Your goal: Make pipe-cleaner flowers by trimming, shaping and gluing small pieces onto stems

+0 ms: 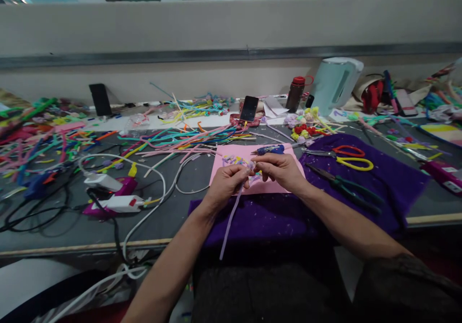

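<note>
Both hands together at table centre, fingertips nearly touching: left hand [224, 184] and right hand [279, 169] each pinched on the top end of a lilac pipe cleaner [231, 219], whose upper tip is bunched into a small curl between the thumbs; rest of the stem hangs down and toward the person, off the near table edge, slightly slanted left. Hands hover over a pink sheet [231, 161] carrying a few small pastel bits and a blue-handled tool [269, 149] at its far edge. Pink sheet lies on a purple cloth [390, 178] that spreads right and toward the person. On the cloth right of the hands: dark green pliers [346, 188], and beyond them scissors with one red and one yellow handle loop [352, 157]. Left of the hands on the grey table [180, 202]: white cable loops, a white-and-magenta glue gun [119, 202] lying on its side. Farther back, a spread pile of mixed-colour pipe cleaners [180, 137], a black phone [249, 108] propped up, small finished flowers, red and yellow and lilac [305, 125], a dark bottle with red cap [296, 94], a pale green kettle-like appliance [335, 84]. Far left, more colourful stems heaped; another dark phone [100, 99] leaning on the wall.
</note>
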`<state>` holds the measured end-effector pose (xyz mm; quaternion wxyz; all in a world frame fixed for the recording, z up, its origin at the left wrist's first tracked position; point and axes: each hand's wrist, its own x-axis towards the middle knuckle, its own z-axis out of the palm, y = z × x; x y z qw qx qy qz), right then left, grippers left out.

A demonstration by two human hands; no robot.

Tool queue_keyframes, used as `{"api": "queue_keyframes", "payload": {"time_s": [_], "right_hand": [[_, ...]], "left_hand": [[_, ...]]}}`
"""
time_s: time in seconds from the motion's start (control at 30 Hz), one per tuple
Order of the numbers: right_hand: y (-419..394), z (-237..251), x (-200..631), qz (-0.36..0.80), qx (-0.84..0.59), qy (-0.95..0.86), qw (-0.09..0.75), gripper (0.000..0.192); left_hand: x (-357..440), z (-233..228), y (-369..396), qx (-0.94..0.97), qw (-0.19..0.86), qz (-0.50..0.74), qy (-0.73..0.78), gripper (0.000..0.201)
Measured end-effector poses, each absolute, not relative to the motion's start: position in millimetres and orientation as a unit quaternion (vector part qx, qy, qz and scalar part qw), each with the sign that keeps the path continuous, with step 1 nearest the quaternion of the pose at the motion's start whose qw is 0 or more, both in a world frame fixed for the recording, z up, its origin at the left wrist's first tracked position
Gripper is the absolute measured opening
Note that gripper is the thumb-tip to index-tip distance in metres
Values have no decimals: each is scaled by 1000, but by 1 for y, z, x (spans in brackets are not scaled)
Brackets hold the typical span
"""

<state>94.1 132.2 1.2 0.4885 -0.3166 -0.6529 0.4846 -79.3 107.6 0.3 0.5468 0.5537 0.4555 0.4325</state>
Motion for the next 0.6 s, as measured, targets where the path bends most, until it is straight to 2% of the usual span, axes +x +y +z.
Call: {"api": "queue_keyframes", "payload": {"time_s": [0.37,0.6], "right_hand": [[131,0,93,452,-317,-679,484,21],[134,-6,94,440,-307,-694,479,25]], "left_hand": [[-79,0,107,559,543,422,462,34],[-79,0,107,564,542,413,466,34]]}}
